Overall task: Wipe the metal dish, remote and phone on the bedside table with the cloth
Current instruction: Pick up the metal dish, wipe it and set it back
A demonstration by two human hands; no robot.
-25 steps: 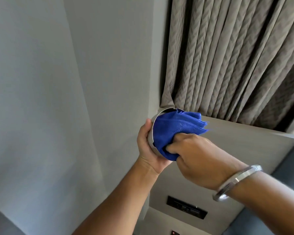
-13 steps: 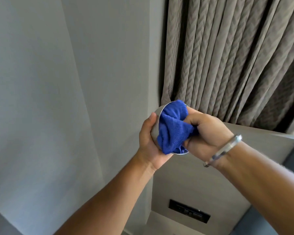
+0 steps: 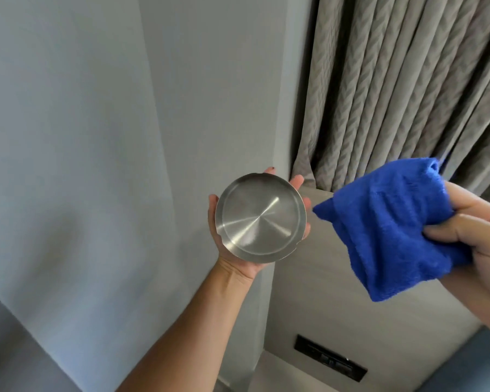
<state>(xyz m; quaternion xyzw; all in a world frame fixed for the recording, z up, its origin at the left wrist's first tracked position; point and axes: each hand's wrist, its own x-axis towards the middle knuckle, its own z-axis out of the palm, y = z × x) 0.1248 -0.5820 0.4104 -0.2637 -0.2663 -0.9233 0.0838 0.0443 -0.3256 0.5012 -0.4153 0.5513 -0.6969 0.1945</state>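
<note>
head view: only one camera, all lines below come from it.
dish: one metal dish (image 3: 260,218), round, brushed steel, face tilted toward the camera, held up in front of the grey wall (image 3: 82,137); not on any surface.
left hand: left hand (image 3: 239,258) cradles the dish from behind, palm under its back, fingertips showing past the top and right rim; fingers look fairly straight, supporting rather than clamped round it.
cloth: one blue cloth (image 3: 391,227), bunched, hanging just to the right of the dish, near but not touching it.
right hand: right hand (image 3: 481,233) has its grip clamped on the cloth, fingers curled round the bunched end.
remote: not in view, count zero here.
phone: not in view, count zero here.
bedside surface: can't make it out in this frame; a pale panel (image 3: 351,292) with a dark socket strip (image 3: 330,358) sits below the hands.
background: pleated curtain (image 3: 408,80) top right.
progress: judged, dish face looks clean and streak-free, so its wipe is probably at or near its end; back of the dish unseen, can't tell.
left to do: judged, set the dish back down, then wipe the remote and phone; about a third along at best.
counts: hands two, dish one, cloth one, curtain one.
</note>
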